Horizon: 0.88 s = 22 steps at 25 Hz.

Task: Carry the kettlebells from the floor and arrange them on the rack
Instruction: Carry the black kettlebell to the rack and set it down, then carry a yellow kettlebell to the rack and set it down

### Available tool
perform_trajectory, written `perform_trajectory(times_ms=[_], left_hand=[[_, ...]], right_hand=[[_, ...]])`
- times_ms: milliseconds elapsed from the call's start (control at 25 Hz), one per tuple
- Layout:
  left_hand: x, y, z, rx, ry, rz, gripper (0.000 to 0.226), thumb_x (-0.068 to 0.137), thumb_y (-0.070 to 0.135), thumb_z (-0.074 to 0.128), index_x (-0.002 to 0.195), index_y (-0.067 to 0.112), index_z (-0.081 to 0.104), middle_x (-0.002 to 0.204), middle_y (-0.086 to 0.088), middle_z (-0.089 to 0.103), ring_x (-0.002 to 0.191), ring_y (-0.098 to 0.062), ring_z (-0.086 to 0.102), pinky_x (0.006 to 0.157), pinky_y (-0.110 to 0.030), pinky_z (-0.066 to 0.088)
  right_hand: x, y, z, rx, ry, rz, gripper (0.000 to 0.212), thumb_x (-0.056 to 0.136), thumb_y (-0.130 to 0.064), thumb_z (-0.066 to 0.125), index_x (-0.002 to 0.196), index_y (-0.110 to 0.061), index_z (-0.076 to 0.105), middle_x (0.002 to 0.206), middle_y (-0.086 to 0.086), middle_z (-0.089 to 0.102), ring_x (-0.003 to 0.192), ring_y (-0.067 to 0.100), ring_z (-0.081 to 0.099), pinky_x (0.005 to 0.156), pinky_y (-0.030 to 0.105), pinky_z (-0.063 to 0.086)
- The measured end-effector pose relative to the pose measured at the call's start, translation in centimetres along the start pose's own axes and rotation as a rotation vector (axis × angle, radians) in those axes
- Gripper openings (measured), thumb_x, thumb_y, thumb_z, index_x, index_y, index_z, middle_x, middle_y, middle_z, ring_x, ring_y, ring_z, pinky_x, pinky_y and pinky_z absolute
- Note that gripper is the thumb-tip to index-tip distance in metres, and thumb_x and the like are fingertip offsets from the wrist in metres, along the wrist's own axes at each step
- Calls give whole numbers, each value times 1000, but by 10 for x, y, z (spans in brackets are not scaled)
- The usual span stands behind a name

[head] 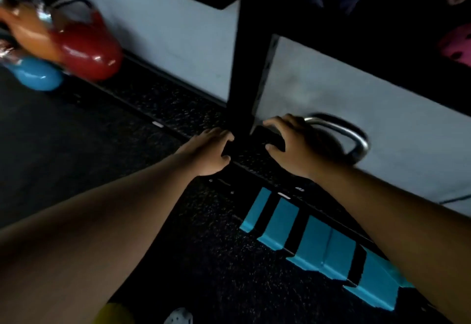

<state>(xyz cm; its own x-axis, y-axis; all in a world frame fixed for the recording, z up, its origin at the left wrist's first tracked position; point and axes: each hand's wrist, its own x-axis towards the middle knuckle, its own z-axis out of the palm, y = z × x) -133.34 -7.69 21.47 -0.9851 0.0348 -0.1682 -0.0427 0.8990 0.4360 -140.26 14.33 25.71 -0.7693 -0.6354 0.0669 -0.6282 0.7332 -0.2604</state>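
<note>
Both hands reach low beside the rack's black upright [244, 69]. The left hand [209, 153] hangs with fingers loosely curled, empty. The right hand [293, 145] spreads open beside a kettlebell's steel handle [351, 132], not gripping. Red [89, 51], orange [28, 30] and blue [35, 74] kettlebells sit at the wall's foot, far left, with open floor [76, 145] between.

A red kettlebell [91, 51] is gleaming with white highlights, an orange kettlebell [28, 33] beside it and a bright blue kettlebell [38, 74] below. The rack [244, 51] is showing flat black against a pale grey-blue wall [165, 25]. The floor [76, 125] is looking black with fine pale speckles. A turquoise block [318, 244] is showing black stripes. A silver handle [341, 130] is shining.
</note>
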Motion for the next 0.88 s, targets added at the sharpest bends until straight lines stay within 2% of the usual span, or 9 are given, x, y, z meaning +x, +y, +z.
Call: perform_trajectory(times_ms=[160, 280, 400, 520, 680, 800, 880], left_hand=[[-113, -93, 25, -71, -16, -274, 46, 90, 36, 58, 134, 28, 48, 140, -2, 50, 127, -24, 48, 99, -43, 44], [-217, -163, 64, -162, -49, -508, 46, 89, 39, 59, 133, 30, 47, 138, -1, 50, 125, -25, 48, 98, -47, 45], [-330, -220, 107, -192, -129, -646, 46, 86, 36, 62, 130, 29, 50, 135, -4, 52, 123, -29, 51, 98, -49, 46], [-422, -255, 143, -215, -167, -765, 47, 83, 34, 63, 128, 29, 54, 133, -5, 55, 122, -30, 52, 98, -46, 46], [-507, -288, 201, -242, -274, -822, 54, 79, 36, 62, 131, 27, 52, 136, -6, 53, 126, -30, 50, 101, -47, 43], [-527, -297, 250, -268, -304, -764, 59, 76, 32, 63, 134, 29, 47, 138, -3, 50, 127, -28, 46, 99, -45, 42], [-528, -300, 280, -272, -289, -708, 60, 74, 29, 67, 131, 32, 46, 135, 0, 50, 123, -26, 47, 95, -44, 43]], right_hand=[[-2, -99, 69, 137, -149, -103, 40, 86, -35, 62, 124, -29, 51, 116, 0, 57, 113, 25, 51, 94, 44, 47], [-22, -184, 148, 182, -339, -176, 38, 89, -39, 59, 125, -32, 49, 117, -1, 56, 112, 23, 49, 93, 44, 47], [-64, -268, 231, 167, -537, -259, 36, 91, -40, 57, 125, -32, 49, 117, -2, 57, 113, 22, 50, 92, 41, 46], [-111, -325, 293, 151, -640, -311, 34, 90, -38, 58, 123, -32, 51, 116, -2, 59, 112, 21, 51, 93, 41, 45], [-177, -366, 366, 87, -804, -400, 37, 85, -36, 60, 121, -27, 54, 115, 1, 59, 109, 26, 52, 93, 45, 45], [-207, -370, 414, -1, -930, -385, 42, 79, -29, 62, 118, -27, 50, 114, 5, 52, 108, 32, 50, 90, 46, 45], [-216, -368, 441, -45, -924, -355, 41, 79, -29, 64, 116, -23, 48, 114, 8, 48, 105, 34, 49, 85, 47, 47]])
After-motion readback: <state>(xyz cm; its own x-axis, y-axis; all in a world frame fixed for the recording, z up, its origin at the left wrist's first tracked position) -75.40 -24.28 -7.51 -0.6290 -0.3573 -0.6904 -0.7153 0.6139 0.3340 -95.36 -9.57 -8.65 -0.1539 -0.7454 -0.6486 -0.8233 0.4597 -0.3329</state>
